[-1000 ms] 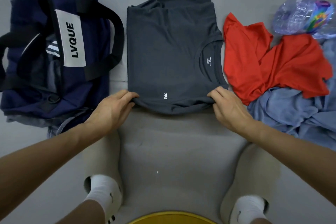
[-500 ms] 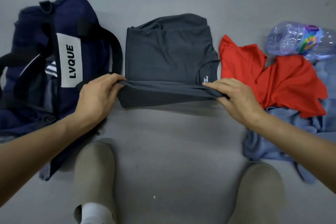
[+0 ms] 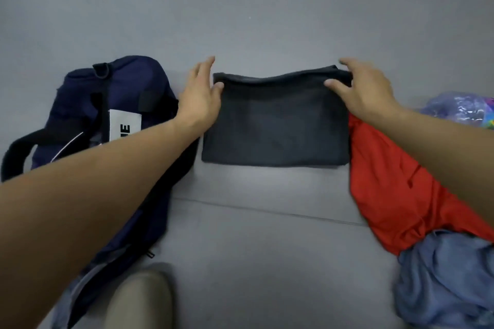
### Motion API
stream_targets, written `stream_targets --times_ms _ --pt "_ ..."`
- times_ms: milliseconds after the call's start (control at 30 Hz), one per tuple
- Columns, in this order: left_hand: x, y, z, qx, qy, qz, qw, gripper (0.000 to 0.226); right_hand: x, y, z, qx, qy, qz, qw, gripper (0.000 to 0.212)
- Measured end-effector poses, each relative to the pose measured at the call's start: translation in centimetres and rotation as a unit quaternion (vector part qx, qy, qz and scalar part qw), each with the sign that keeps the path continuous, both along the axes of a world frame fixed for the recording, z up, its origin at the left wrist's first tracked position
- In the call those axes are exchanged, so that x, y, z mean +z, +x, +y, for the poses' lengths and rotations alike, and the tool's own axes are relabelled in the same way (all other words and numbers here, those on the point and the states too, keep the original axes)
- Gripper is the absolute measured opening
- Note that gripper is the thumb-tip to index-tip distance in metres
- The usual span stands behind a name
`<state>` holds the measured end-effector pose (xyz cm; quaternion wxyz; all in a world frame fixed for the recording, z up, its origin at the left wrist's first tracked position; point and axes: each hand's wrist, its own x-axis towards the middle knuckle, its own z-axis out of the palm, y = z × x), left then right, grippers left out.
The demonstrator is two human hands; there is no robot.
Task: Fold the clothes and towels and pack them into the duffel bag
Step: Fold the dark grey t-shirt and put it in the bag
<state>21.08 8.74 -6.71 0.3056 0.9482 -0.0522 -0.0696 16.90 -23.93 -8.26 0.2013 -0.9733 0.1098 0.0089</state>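
Note:
A dark grey T-shirt [image 3: 275, 125] lies folded into a compact rectangle on the grey floor, straight ahead. My left hand [image 3: 199, 96] is at its far left corner, fingers straight, thumb touching the fabric edge. My right hand [image 3: 363, 88] is at the far right corner, which sits between the thumb and the fingers and is slightly raised. The navy duffel bag [image 3: 80, 112] with a white label and black handles lies on the left, partly behind my left forearm. A red garment [image 3: 395, 187] and a crumpled blue cloth [image 3: 443, 275] lie unfolded on the right.
A clear plastic bottle [image 3: 459, 109] with a colourful label lies at the far right edge behind the red garment. My knee in beige trousers [image 3: 139, 299] shows at the bottom. Bare grey floor stretches beyond the shirt and in front of it.
Both hands carried the shirt's near edge up and over to its far edge, halving it. The left fingers have straightened off the fabric. The view has tilted forward.

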Motion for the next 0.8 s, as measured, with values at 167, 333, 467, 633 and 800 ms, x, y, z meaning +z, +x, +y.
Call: stream_targets --times_ms 167,333,467,633,800 --pt "-6.1 -9.9 -2.4 -0.09 0.086 0.051 0.991 0.057 -6.1 -6.0 1.9 0.187 -0.121 0.017 0.975 0.066" --pt "-8.8 -13.1 -0.6 -0.131 0.237 0.133 0.953 0.069 -6.7 -10.0 3.3 0.241 -0.171 0.139 0.945 0.096" --pt "-7.9 -9.1 2.2 -0.143 0.33 0.109 0.926 0.08 -4.2 -13.9 5.8 0.281 -0.197 0.177 0.922 0.094" --pt "-7.2 -7.7 2.3 -0.191 0.409 0.05 0.891 0.073 -3.3 -22.5 10.2 0.417 -0.099 0.113 0.897 0.074" --pt "-7.0 -12.9 1.1 -0.236 0.268 -0.005 0.934 0.061 -2.7 -26.7 9.4 0.497 -0.102 0.099 0.856 0.065"
